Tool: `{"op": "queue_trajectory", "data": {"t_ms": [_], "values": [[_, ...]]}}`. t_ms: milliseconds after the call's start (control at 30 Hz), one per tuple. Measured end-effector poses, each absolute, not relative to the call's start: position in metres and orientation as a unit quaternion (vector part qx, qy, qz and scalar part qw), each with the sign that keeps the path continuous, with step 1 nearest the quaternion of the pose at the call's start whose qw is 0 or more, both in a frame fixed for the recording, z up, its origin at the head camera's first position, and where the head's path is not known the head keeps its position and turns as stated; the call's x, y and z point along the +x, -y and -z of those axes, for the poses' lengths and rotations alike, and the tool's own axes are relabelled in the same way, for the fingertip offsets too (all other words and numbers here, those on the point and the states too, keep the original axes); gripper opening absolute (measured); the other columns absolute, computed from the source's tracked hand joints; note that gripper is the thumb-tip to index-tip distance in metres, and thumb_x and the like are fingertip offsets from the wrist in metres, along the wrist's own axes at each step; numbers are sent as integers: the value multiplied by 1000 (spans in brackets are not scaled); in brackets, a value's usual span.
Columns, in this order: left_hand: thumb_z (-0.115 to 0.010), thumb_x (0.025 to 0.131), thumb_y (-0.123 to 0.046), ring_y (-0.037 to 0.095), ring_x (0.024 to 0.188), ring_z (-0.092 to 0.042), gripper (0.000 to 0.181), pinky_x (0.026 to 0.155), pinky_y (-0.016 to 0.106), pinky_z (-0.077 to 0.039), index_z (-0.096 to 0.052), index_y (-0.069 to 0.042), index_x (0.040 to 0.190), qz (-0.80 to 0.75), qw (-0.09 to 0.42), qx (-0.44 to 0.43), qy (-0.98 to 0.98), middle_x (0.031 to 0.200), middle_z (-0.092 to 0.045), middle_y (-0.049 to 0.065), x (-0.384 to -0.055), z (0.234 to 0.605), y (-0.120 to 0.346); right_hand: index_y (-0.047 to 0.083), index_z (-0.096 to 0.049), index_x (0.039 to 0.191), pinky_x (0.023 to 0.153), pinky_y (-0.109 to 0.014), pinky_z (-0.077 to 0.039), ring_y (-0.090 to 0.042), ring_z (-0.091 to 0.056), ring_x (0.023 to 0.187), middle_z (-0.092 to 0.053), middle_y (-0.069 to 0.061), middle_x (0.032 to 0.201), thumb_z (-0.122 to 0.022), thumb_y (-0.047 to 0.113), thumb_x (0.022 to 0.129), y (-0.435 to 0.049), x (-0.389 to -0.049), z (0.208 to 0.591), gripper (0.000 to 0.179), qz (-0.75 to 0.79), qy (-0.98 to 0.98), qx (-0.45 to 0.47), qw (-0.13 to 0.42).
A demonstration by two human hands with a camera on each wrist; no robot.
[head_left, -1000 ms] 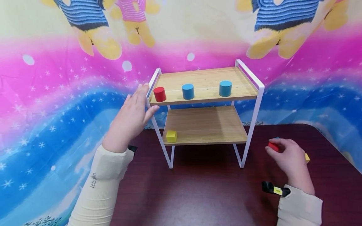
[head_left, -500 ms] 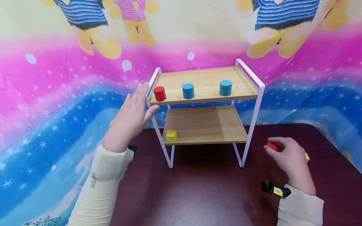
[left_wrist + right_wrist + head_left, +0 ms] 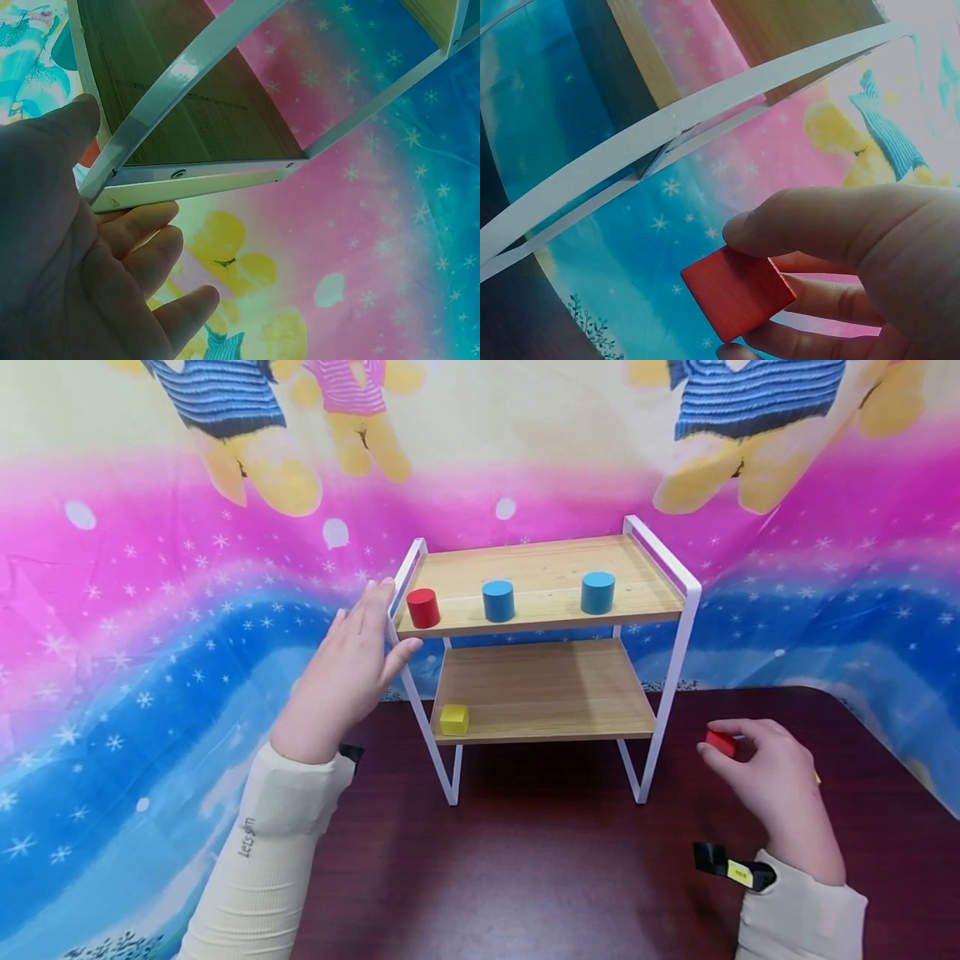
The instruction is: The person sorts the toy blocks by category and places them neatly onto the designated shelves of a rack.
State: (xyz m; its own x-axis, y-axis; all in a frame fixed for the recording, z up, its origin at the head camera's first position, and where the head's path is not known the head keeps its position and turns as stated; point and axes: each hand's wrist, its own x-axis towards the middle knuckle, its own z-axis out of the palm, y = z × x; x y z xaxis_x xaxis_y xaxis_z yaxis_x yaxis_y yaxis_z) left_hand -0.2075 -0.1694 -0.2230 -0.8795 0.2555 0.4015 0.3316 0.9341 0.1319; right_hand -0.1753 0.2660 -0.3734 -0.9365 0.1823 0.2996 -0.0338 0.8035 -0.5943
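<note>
My right hand [image 3: 772,777] pinches a red block [image 3: 721,743] between thumb and fingers, to the right of the two-tier shelf [image 3: 547,693]. In the right wrist view the red block [image 3: 739,292] looks like a cube with flat faces. My left hand [image 3: 337,677] lies with extended fingers against the shelf's upper left corner. The left wrist view shows the fingers [image 3: 154,251] at the white frame [image 3: 180,90] and the thumb in front. On the top board stand a red cylinder [image 3: 423,608] and two blue cylinders [image 3: 498,601] [image 3: 597,592]. A yellow cube [image 3: 454,720] sits at the lower board's left.
Behind my right hand a sliver of a yellow thing [image 3: 817,778] shows, mostly hidden. The shelf stands on a dark red-brown table [image 3: 540,877]. A patterned cloth [image 3: 225,635] hangs close behind and along the left.
My right hand has shifted slightly up and away from the table's right side, keeping the red block. The yellow thing behind it is now more covered. My left hand stays in place.
</note>
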Motion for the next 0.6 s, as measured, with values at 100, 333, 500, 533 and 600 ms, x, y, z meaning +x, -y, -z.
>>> {"op": "queue_trajectory", "data": {"t_ms": [100, 333, 500, 533, 600], "values": [[-60, 101, -39, 32, 155, -16, 83, 123, 57, -16, -15, -6, 162, 99, 192, -151, 965, 166, -23, 18, -207, 223, 169, -6, -65, 126, 72, -59, -52, -48, -53, 100, -56, -33, 123, -75, 22, 92, -264, -175, 372, 45, -311, 933, -34, 177], [-61, 101, -38, 33, 155, -17, 83, 122, 57, -16, -15, -6, 162, 102, 193, -151, 964, 165, -24, 19, -207, 223, 169, -3, -67, 123, 70, -50, -53, -45, -57, 98, -59, -30, 120, -76, 21, 90, -261, -174, 370, 42, -309, 930, -13, 199], [-61, 101, -38, 33, 155, -17, 82, 123, 57, -16, -15, -6, 162, 105, 194, -152, 963, 165, -24, 19, -208, 224, 169, -3, -68, 123, 68, -43, -54, -45, -59, 97, -60, -29, 118, -78, 19, 89, -257, -172, 367, 42, -308, 929, -4, 204], [-61, 101, -38, 33, 155, -17, 82, 123, 57, -16, -15, -6, 162, 105, 195, -153, 963, 165, -24, 19, -208, 224, 169, -3, -68, 122, 69, -43, -54, -45, -60, 97, -60, -28, 118, -78, 18, 88, -257, -171, 367, 41, -308, 929, -1, 205], [-60, 102, -38, 33, 154, -17, 82, 123, 57, -16, -15, -6, 162, 105, 195, -155, 963, 165, -24, 19, -208, 224, 169, -3, -68, 122, 71, -50, -56, -45, -59, 97, -59, -28, 118, -79, 18, 88, -255, -171, 366, 41, -309, 929, 4, 204]]}}
